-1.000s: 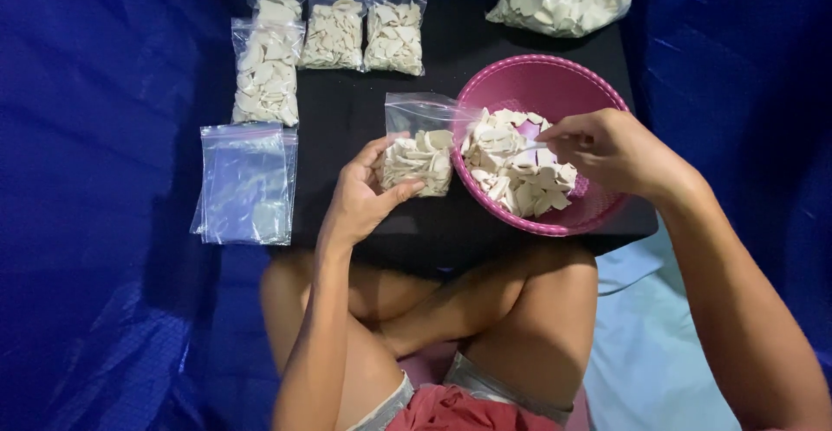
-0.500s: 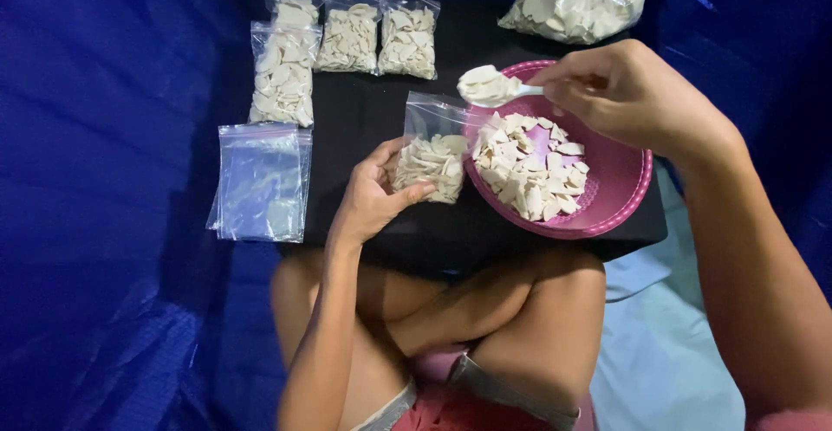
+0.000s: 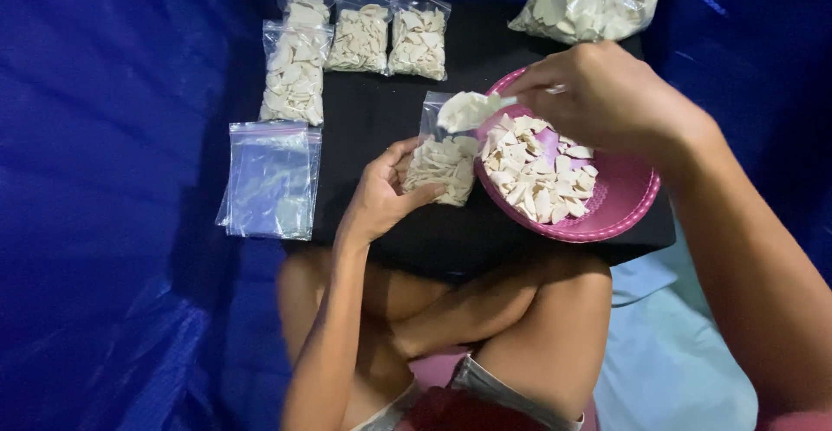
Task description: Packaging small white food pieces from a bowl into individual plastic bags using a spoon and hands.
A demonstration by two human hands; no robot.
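Note:
My left hand (image 3: 381,190) grips a small clear zip bag (image 3: 444,161) partly filled with pale flat chips and holds it upright on the black board (image 3: 373,110). My right hand (image 3: 607,93) holds a white spoon (image 3: 472,109) heaped with chips right over the bag's open mouth. Beside the bag, under my right hand, sits a pink bowl (image 3: 620,210) full of the same pale chips (image 3: 537,167).
Several filled zip bags (image 3: 360,41) lie in a row at the board's far left. A stack of empty clear bags (image 3: 270,180) rests off the board's left edge on blue tarp. A large bag of chips (image 3: 594,2) lies at the far right. My crossed legs are below.
My right hand lifted the loaded spoon out of the pink bowl and carried it left to the mouth of the bag. My left hand kept hold of the bag.

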